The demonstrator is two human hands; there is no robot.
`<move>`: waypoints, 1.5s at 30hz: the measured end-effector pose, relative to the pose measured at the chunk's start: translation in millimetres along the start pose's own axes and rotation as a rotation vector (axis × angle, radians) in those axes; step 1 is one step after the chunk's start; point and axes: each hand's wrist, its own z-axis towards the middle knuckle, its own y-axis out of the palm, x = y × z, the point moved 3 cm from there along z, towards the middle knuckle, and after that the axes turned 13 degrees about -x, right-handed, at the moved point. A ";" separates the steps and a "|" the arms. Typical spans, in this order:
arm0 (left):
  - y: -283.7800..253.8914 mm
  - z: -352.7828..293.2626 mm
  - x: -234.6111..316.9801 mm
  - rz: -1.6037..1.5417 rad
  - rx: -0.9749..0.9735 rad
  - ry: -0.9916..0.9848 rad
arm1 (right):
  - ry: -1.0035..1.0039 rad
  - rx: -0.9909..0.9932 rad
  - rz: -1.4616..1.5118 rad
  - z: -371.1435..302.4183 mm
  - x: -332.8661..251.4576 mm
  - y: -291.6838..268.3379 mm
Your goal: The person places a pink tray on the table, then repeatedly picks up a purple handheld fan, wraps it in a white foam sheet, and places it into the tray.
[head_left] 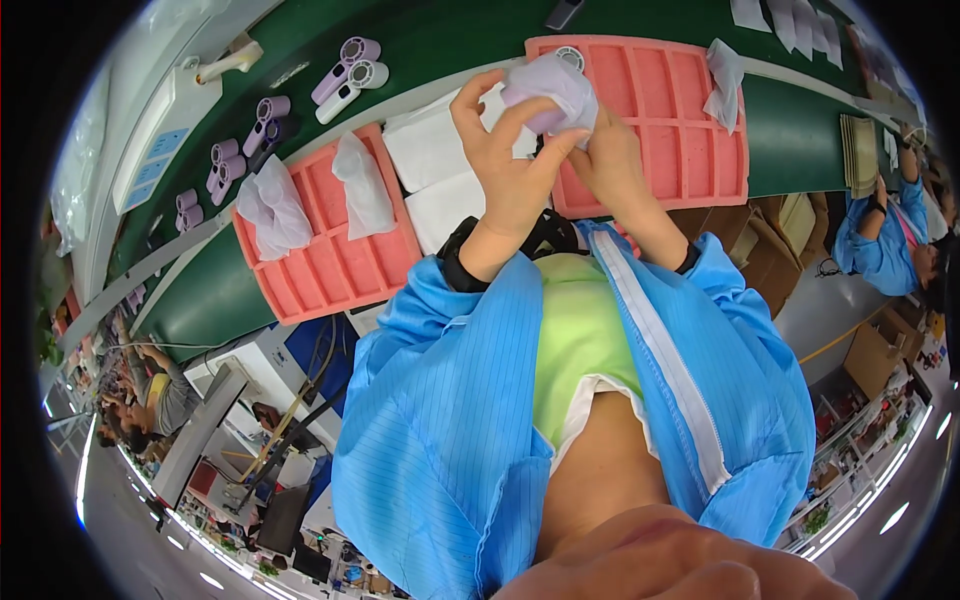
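Observation:
Both hands are raised over the bench, working on a lilac handheld fan (550, 92) in a thin, whitish, translucent bag. My left hand (505, 145) curls round it from the left, with the thumb and fingertips against the wrapped head. From the right, my right hand (612, 165) grips the lower part, and its fingertips are partly hidden behind the bag. Behind the hands lies a pink compartment tray (655, 125); one round fan head (569, 58) shows just beyond the bag. White sheets (425, 150) lie on the bench left of my hands.
A second pink tray (335, 255) at left holds bagged items (365, 185). Several lilac and white fans (350, 88) stand along the green bench's far side. Another bag (724, 85) hangs over the right tray's corner. Cardboard boxes (790, 230) and a co-worker's blue sleeve (880, 245) are at right.

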 end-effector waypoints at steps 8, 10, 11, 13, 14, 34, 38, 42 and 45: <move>4.0 13.8 -9.6 0.280 -0.041 0.032 | 0.083 0.025 0.117 9.0 20.3 -5.9; 1.7 23.5 -36.7 0.056 0.005 -0.119 | 0.077 -0.075 0.110 5.8 29.4 -9.3; -1.1 28.0 -50.1 -0.054 0.031 -0.193 | 0.068 -0.171 0.104 3.8 33.2 -9.7; -9.9 40.4 -73.2 0.002 0.018 -0.212 | 0.057 -0.272 0.098 5.0 45.0 -12.0; -13.9 44.5 -83.1 0.052 0.001 -0.229 | 0.049 -0.324 0.194 9.4 54.1 -12.2; 34.7 -38.3 -181.9 0.507 -0.262 -0.478 | -0.092 -0.489 -0.145 266.6 335.7 -51.2; 18.6 -43.6 -196.8 0.193 -0.214 -0.573 | -0.028 -0.454 -0.344 251.8 297.5 -82.9; -7.0 -41.3 -176.3 0.038 -0.150 -0.599 | 0.170 -0.436 0.022 177.6 182.6 -106.0; -16.0 -40.9 -160.8 -0.029 -0.159 -0.584 | 0.132 -0.449 0.182 116.0 108.9 -90.8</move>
